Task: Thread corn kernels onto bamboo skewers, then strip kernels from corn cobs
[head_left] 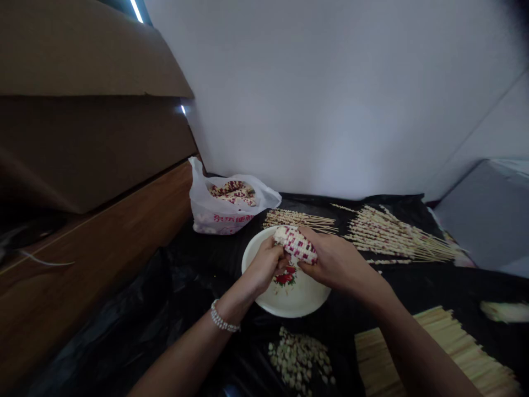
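A corn cob (296,244) with white and dark red kernels is held over a white basin (289,303). My left hand (266,264) is closed on the cob's left end, its fingers bent beneath it. Around the right end, my right hand (326,256) is wrapped, thumb side toward the basin. A red and green flower print and some loose kernels show on the basin's floor, partly hidden by my left hand.
A white plastic bag (221,218) with more cobs stands behind left. Kernel-threaded skewers (384,234) lie behind right, a smaller bunch (297,219) behind the basin. Bare sticks (438,353) lie front right, a pale kernel pile (300,358) in front. Black sheeting (198,292) covers the surface.
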Motion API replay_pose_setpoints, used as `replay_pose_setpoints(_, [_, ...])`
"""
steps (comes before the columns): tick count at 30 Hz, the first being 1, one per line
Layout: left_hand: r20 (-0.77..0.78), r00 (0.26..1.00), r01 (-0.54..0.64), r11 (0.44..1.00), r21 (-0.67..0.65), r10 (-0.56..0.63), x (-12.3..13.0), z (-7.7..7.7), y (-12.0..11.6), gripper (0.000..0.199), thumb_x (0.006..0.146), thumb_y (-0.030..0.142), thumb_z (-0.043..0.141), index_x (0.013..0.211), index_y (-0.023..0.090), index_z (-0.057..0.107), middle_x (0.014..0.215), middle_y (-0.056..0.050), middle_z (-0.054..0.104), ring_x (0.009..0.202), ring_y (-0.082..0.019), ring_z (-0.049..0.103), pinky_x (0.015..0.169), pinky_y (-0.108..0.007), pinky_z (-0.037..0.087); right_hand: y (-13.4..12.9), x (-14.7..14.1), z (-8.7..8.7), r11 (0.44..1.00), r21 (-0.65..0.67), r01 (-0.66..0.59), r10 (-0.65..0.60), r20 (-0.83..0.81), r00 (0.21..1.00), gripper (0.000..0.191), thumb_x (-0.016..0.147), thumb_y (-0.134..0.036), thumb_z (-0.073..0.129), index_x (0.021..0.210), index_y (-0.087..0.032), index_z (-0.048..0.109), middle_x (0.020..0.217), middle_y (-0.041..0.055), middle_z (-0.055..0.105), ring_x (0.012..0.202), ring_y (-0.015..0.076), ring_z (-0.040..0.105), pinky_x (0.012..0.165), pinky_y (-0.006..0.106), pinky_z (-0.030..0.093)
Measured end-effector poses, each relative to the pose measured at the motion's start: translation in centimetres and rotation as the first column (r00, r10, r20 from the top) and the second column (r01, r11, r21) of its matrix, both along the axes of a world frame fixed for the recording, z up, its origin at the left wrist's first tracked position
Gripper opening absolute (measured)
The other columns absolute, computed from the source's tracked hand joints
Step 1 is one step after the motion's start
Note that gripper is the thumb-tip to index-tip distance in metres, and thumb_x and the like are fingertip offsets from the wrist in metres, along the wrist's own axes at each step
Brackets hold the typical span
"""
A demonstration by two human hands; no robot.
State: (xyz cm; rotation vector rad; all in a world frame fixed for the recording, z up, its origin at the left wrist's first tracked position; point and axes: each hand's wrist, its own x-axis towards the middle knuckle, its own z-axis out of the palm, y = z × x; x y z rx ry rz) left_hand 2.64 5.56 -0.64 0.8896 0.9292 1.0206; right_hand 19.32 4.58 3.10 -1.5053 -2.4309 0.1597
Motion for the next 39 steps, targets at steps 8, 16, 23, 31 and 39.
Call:
replay_pose_setpoints(8, [0.076, 0.994, 0.083, 0.996, -0.017, -0.082, -0.5, 0.9, -0.2, 0.018, 0.071, 0.028, 0.06, 0.078, 0.016, 0.049, 0.068, 0.001, 0.053, 0.047, -0.004, 0.036, 0.039, -0.017, 0.019, 0.0, 0.5, 0.1, 1.0, 0.006, 0.008, -0.008, -0.026, 1.0, 0.044, 0.078, -0.03, 0.055, 0.121, -0.021, 0.052, 0.097, 0.0102, 0.07, 0.083, 0.0264, 0.064, 0.06, 0.03, 0.034])
replay_pose_setpoints(16, [-0.057, 0.997, 0.05, 0.997, 0.052, -0.047, 0.1, 0.1, -0.1, 0.01, 0.074, 0.027, 0.05, 0.074, 0.017, 0.047, 0.058, 0.003, 0.048, 0.043, -0.005, 0.033, 0.039, -0.017, 0.018, -0.1, -0.1, -0.5, 0.998, 0.053, 0.037, -0.041, 0.07, 0.997, 0.05, 0.078, -0.029, 0.055, 0.126, -0.021, 0.049, 0.088, 0.0098, 0.07, 0.07, 0.0235, 0.063, 0.053, 0.029, 0.024])
replay_pose_setpoints(23, [0.016, 0.997, 0.08, 0.996, 0.029, -0.081, -0.2, 0.2, 0.0, 0.019, 0.064, 0.012, 0.054, 0.08, 0.019, 0.045, 0.058, 0.006, 0.047, 0.042, -0.003, 0.03, 0.039, -0.017, 0.016, 0.1, 0.6, -0.1, 1.0, 0.02, 0.019, -0.019, 0.013, 1.0, 0.053, 0.077, -0.031, 0.057, 0.128, -0.022, 0.049, 0.092, 0.0099, 0.071, 0.077, 0.0268, 0.064, 0.057, 0.03, 0.032])
replay_pose_setpoints(31, [0.118, 0.978, 0.182, 0.98, -0.079, -0.172, -0.7, 0.5, 0.2, 0.031, 0.081, 0.044, 0.065, 0.078, 0.016, 0.051, 0.056, 0.005, 0.045, 0.041, -0.001, 0.025, 0.037, -0.015, 0.008, 0.0, 1.1, 0.6, 0.98, -0.139, -0.14, 0.113, -0.187, 0.976, 0.057, 0.076, -0.03, 0.063, 0.13, -0.021, 0.049, 0.11, 0.011, 0.069, 0.096, 0.0301, 0.065, 0.079, 0.042, 0.048])
replay_pose_setpoints(39, [0.563, 0.826, 0.283, 0.88, -0.383, -0.02, -2.1, 1.7, 1.1, 0.034, 0.091, 0.044, 0.05, 0.071, 0.016, 0.047, 0.053, 0.006, 0.037, 0.036, -0.001, 0.028, 0.03, -0.009, 0.015, 0.7, 3.9, 2.2, 0.796, -0.281, -0.536, 0.132, -0.784, 0.607, 0.086, 0.073, -0.05, 0.074, 0.146, -0.033, 0.031, 0.151, 0.0067, 0.037, 0.133, 0.0276, 0.041, 0.107, 0.043, 0.038])
